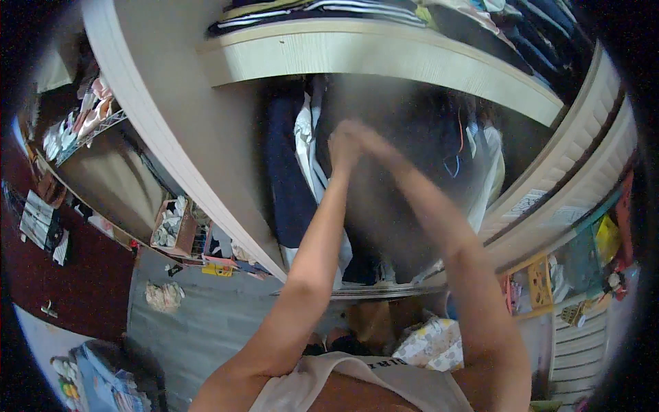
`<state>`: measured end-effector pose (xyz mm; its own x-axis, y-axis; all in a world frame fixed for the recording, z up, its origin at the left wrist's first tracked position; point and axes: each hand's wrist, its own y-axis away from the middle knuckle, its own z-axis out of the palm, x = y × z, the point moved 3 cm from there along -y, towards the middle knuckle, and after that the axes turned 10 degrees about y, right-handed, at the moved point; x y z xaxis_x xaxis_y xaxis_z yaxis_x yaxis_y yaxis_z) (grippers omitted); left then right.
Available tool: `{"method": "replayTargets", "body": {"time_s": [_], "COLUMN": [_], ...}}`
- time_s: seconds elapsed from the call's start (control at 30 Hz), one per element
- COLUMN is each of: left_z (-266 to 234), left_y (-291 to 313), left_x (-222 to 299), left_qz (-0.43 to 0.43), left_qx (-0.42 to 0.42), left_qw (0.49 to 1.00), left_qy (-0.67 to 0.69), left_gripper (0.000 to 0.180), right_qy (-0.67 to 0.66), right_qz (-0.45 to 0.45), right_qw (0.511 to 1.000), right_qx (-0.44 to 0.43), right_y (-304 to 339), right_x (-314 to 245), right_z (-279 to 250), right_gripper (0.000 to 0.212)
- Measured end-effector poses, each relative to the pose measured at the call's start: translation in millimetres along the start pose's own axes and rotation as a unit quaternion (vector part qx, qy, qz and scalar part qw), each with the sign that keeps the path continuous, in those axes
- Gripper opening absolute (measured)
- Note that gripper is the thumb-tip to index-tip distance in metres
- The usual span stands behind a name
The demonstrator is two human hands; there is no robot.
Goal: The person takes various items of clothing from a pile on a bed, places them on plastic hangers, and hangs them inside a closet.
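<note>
Both my arms reach into a wardrobe (247, 158) beneath its shelf. My left hand (342, 146) is curled closed among the hanging clothes; what its fingers hold, if anything, is hidden. Right beside it, my right hand (371, 142) is smeared by motion, so its fingers do not show clearly. To the left hang a dark blue garment (292, 175) and a white one (304, 127). Dark clothing (419, 130) fills the space behind and right of my hands. Farther right are a thin blue hanger (452, 166) and pale garments (491, 161).
Folded clothes lie on the shelf (371, 55) above my hands. Sliding doors (549, 189) stand at the right, and a side panel (151, 130) rises at the left. A patterned white bag (432, 343) and a crumpled cloth (165, 296) are on the floor.
</note>
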<state>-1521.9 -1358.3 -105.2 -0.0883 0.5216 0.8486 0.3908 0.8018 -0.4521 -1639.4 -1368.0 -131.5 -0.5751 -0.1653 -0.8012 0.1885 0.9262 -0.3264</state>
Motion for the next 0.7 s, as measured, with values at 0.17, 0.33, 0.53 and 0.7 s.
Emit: {"method": "replayTargets", "body": {"time_s": [0.17,0.33,0.53,0.7], "left_z": [-22,-32,-149,-300], "left_y": [53,129,229,337], "left_x": [-2,20,66,72], "left_qz": [0.061,0.094,0.063,-0.021], "left_qx": [0.017,-0.072,-0.209,-0.058], "left_qw": [0.996,0.992,0.975,0.996], "left_qy": [-0.064,0.035,0.051,-0.07], "left_gripper": [0.034,0.022,0.029,0.027], "right_qy": [0.034,-0.176,-0.279,-0.363], "right_qz": [0.075,0.033,0.072,0.081], "right_qw": [0.995,0.949,0.911,0.923], "right_qx": [0.062,0.26,0.296,0.099], "right_y": [35,138,241,294], "right_x": [-23,-75,-181,-281], "right_z": [40,44,124,259], "right_gripper": [0.057,0.029,0.018,0.018]}}
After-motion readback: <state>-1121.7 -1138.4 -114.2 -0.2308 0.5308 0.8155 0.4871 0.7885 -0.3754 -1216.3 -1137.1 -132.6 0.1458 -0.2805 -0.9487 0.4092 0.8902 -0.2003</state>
